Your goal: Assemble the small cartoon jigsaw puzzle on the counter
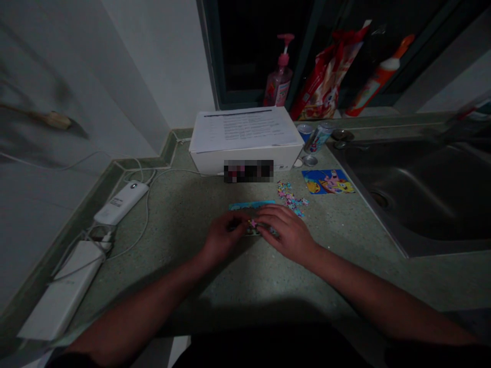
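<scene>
Left hand (222, 237) and right hand (287, 232) narrow, close together, fingertips on small jigsaw pieces (252, 223); actual grip hidden. Pieces sit on speckled green stone surface (172, 230), against blue assembled strip (251, 205) on far side. Loose piece pile (290, 198), glossy cartoon picture card (328, 181) within reach, far right.

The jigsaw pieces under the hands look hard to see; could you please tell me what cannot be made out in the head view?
Head view:
- jigsaw pieces: mostly hidden by the left hand and right hand
- loose pile: single pieces too small
- printed sheet: text too small
- white box: front partly covered by a pixelated patch
</scene>
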A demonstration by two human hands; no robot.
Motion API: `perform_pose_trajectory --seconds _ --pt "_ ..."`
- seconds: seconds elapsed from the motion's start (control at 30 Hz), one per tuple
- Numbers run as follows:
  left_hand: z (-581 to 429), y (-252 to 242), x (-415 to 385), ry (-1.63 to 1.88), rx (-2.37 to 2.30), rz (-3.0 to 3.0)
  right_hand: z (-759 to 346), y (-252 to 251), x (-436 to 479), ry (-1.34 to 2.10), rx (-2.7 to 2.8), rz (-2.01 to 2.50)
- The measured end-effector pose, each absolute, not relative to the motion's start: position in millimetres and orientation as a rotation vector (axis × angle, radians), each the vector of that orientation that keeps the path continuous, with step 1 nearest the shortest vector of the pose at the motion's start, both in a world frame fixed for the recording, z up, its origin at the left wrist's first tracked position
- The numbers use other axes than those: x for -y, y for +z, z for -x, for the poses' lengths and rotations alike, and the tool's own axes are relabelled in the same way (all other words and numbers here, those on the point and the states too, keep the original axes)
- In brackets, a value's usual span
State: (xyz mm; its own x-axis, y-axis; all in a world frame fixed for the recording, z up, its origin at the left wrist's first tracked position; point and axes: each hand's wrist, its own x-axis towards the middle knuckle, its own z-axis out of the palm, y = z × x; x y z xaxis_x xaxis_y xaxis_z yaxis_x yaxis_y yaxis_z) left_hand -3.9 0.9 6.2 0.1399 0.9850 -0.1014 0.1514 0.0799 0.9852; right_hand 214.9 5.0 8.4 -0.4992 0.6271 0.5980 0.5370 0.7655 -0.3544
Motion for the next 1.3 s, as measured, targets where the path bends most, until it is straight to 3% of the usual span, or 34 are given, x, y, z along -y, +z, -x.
perform_pose_trajectory --seconds 1.3 --pt "13.8 7.2 -11.7 1.057 -1.416 -1.298 -221.8 -8.9 -15.9 0.185 2.306 0.984"
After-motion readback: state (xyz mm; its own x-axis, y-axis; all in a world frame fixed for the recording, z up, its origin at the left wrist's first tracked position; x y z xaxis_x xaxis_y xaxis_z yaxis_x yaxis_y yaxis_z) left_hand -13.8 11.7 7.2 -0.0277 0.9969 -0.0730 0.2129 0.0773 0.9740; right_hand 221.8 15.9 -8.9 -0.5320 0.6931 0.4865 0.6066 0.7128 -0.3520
